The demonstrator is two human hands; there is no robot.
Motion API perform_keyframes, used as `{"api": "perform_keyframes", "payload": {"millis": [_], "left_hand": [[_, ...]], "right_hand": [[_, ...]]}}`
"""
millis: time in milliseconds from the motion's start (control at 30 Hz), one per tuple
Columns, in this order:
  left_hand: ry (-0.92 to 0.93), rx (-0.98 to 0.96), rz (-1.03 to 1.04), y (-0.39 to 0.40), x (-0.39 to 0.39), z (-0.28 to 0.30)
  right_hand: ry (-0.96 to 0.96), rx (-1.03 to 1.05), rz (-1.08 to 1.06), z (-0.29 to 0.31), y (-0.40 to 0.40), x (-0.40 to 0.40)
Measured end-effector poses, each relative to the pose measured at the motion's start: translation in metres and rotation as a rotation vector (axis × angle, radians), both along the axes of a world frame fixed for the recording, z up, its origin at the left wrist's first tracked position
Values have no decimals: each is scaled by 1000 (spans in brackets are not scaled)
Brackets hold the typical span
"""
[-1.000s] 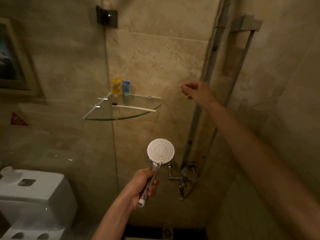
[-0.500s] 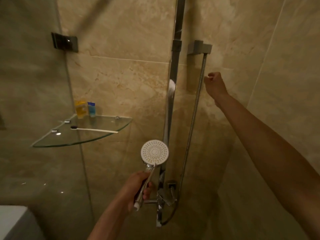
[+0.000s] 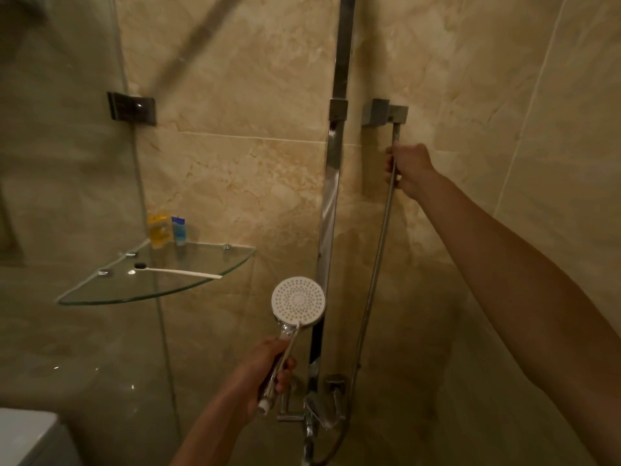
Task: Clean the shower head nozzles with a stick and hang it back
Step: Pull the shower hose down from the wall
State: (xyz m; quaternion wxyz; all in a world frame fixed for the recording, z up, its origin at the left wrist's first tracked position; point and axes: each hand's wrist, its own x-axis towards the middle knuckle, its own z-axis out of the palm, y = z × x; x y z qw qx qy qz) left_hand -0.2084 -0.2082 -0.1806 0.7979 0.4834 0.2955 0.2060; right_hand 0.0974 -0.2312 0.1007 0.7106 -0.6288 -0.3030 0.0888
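Shower head stands upright in my left hand, fingers wrapped round its handle, well below and left of the wall bracket. My right hand, nearer the bracket, is closed around the hose.

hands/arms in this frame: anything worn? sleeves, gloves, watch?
Nothing visible. Left hand and right hand are ungloved, with no rings that show. Both forearms are uncovered up to the frame edge: no sleeves, watch or bands. Dim lighting hides finer detail.
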Motion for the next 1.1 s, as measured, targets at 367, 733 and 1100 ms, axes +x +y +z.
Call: {"api": "perform_keyframes", "payload": {"millis": [367, 733, 1100], "left_hand": [[13, -39, -20, 5, 10, -11], [33, -35, -18, 5, 19, -16], [24, -74, 2, 7, 8, -17]], "right_hand": [[-125, -3, -48, 5, 2, 20], [-90, 126, 15, 22, 12, 18], [-99, 81, 113, 46, -22, 51]]}}
